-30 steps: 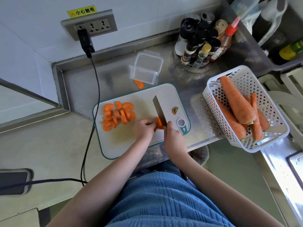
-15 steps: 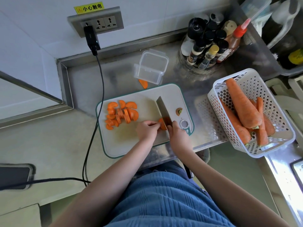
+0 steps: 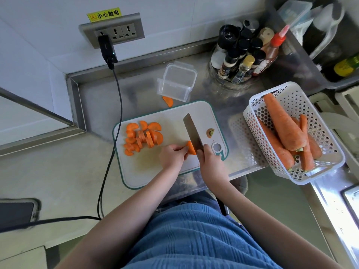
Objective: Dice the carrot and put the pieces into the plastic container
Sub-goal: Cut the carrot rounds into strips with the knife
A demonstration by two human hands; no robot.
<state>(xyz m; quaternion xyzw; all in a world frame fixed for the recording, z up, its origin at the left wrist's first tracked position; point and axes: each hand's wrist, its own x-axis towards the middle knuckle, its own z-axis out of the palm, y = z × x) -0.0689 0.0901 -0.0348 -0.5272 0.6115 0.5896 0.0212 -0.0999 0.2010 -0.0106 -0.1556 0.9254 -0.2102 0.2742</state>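
Note:
On the white cutting board (image 3: 174,117) my left hand (image 3: 172,156) holds a short carrot piece (image 3: 191,148) with curled fingers. My right hand (image 3: 208,160) grips the handle of a knife (image 3: 191,131), whose blade stands against the right side of that piece. Several half-moon carrot slices (image 3: 142,137) lie in a heap on the board's left part. A cut carrot end (image 3: 210,132) lies to the right of the blade. The clear plastic container (image 3: 177,81) stands beyond the board with nothing in it, and one carrot slice (image 3: 168,101) lies on the counter beside it.
A white perforated basket (image 3: 328,152) with several whole carrots (image 3: 281,123) sits at the right. Seasoning bottles (image 3: 246,53) stand at the back. A black cable (image 3: 116,105) runs from the wall socket (image 3: 112,30) down past the board's left edge. A dark device (image 3: 15,212) lies at the left.
The knife blade has gone on working at the carrot piece under my left hand. My view has shifted, so everything sits further right in the frame.

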